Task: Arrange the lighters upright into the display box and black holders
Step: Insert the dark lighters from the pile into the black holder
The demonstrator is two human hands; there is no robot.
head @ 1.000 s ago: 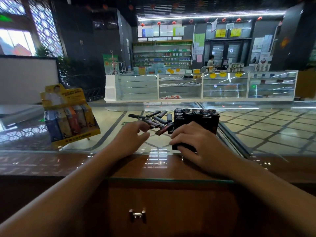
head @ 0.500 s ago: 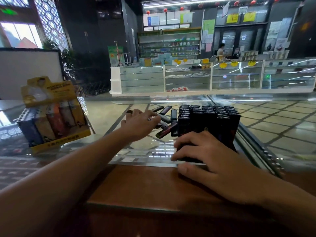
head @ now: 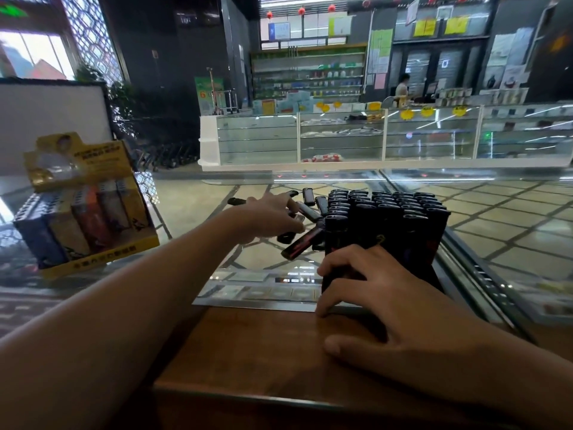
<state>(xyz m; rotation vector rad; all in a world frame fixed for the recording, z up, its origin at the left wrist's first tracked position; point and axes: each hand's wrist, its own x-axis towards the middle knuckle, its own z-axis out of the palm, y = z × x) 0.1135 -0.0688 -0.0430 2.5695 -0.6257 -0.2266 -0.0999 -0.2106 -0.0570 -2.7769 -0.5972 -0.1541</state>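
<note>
While stretched out over the glass table (head: 257, 268), left hand (head: 273, 217) low above a loose pile of dark lighters (head: 305, 223) lying flat, fingers (head: 286, 198) extended toward them, thumb and fingertips close to one with a silver end; hard to tell whether actually pinched or only touched. Loose pile just left of the black holder (head: 428, 276), several pieces crossing one another, one reddish-dark lighter (head: 302, 243) angled toward the near side and touching the holder's left front corner.

Right hand (head: 393, 305) spread, palm down, fingers pressed against the near face of the black holder, thumb out on the wooden strip (head: 248, 342) at the table's near edge; nothing gripped between the fingers. Holder packed with black lighters (head: 387, 212) standing upright in rows, caps up.

Far to the left, well apart from the pile, a yellow display box (head: 83, 209) on the table, tilted back, header card up, colourful lighters (head: 77, 225) upright side by side inside.

Beyond the table, glass showcases (head: 341, 136) and shelves of goods (head: 307, 74), a person (head: 402, 86) behind them.
</note>
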